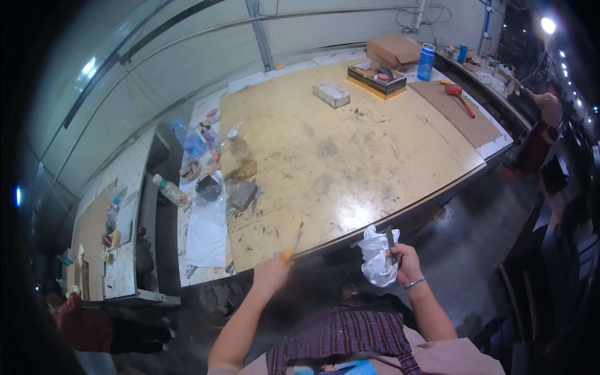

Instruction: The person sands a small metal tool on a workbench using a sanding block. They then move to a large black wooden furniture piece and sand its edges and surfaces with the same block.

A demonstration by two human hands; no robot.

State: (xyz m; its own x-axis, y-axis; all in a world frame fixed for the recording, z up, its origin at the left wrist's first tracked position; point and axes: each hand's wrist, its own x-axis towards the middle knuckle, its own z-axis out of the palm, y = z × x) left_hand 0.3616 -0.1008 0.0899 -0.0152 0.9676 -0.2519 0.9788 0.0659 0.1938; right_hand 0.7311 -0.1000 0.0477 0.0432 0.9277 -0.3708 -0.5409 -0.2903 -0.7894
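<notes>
My left hand (272, 274) is closed around a slim tool with a yellow handle (287, 255) at the near edge of the worktable (325, 169). Its thin shaft (297, 236) points up and away over the board; whether the tip is a blade or bristles is too small to tell. Off the table's front edge, my right hand (408, 264) grips a narrow dark flat tool (391, 242), held upright. A crumpled white cloth (377, 256) hangs bunched beside that tool, apparently in the same grip.
A pale block (331, 95), an open box (377, 80), a blue bottle (425, 62) and a red mallet (460, 100) lie toward the back right. Bottles (187, 139), a jar (239, 147), a grey block (244, 195) and a white cloth (207, 231) line the left. People work at both sides.
</notes>
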